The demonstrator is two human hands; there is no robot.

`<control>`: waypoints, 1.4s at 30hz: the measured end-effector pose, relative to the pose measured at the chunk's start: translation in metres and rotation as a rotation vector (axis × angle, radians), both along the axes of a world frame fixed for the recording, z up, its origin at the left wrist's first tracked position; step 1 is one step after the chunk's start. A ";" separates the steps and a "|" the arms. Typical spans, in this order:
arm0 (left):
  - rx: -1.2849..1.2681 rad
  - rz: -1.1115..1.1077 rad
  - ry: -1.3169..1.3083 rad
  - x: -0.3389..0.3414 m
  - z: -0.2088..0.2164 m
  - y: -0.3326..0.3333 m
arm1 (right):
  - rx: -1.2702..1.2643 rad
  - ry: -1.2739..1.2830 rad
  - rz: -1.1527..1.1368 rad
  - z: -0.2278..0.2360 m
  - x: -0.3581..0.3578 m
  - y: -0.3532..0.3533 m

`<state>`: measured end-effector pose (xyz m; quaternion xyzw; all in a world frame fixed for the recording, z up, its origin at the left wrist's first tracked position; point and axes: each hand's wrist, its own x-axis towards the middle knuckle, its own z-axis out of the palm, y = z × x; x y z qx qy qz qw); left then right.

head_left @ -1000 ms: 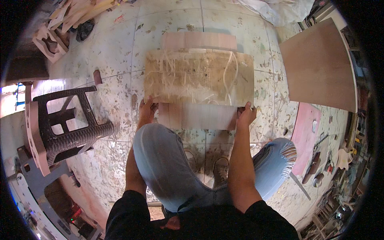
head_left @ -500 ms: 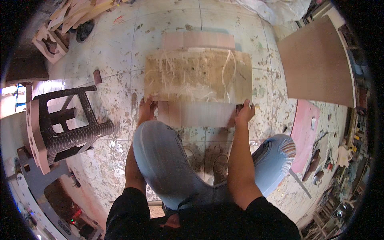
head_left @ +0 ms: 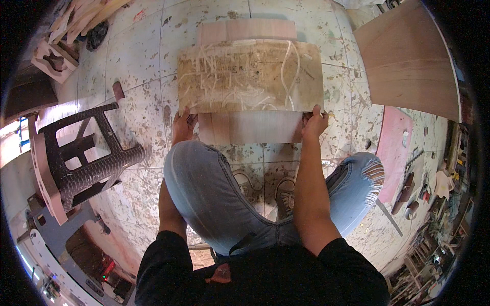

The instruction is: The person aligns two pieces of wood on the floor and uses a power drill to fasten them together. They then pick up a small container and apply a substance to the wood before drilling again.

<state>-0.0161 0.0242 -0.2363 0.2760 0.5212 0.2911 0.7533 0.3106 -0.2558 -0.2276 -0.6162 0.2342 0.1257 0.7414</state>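
Observation:
In front of my knees, a worn brown wooden board (head_left: 250,76) with pale scratches and streaks lies over a lighter wooden piece (head_left: 250,127), which shows past its near and far edges. My left hand (head_left: 184,125) grips the worn board's near left corner, fingers curled at its edge. At the near right corner my right hand (head_left: 315,122) is closed on the same board, thumb on top and the other fingers lower down. The undersides of both pieces are hidden.
On the left a dark plastic step stool (head_left: 92,150) lies tipped over. A large brown panel (head_left: 408,61) leans at the right, with a pink board (head_left: 393,153) and a saw blade (head_left: 389,218) on the stained tile floor (head_left: 143,112). Wood scraps (head_left: 81,20) lie far left.
The whole scene has shifted upward in the picture, and the blur on the boards has eased. Both hands keep their hold at the worn board's near corners.

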 end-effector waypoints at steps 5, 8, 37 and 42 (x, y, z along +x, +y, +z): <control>-0.036 0.052 0.032 0.004 0.005 -0.007 | -0.095 0.039 -0.005 0.007 -0.003 -0.001; -0.002 0.007 0.029 0.007 0.010 -0.007 | -0.062 0.016 -0.033 0.005 -0.001 0.000; -0.012 0.047 0.063 0.003 0.008 -0.014 | -0.114 -0.010 -0.006 -0.004 -0.002 -0.005; -0.021 0.066 0.062 -0.005 0.007 -0.008 | -0.124 -0.041 -0.012 -0.002 -0.009 0.003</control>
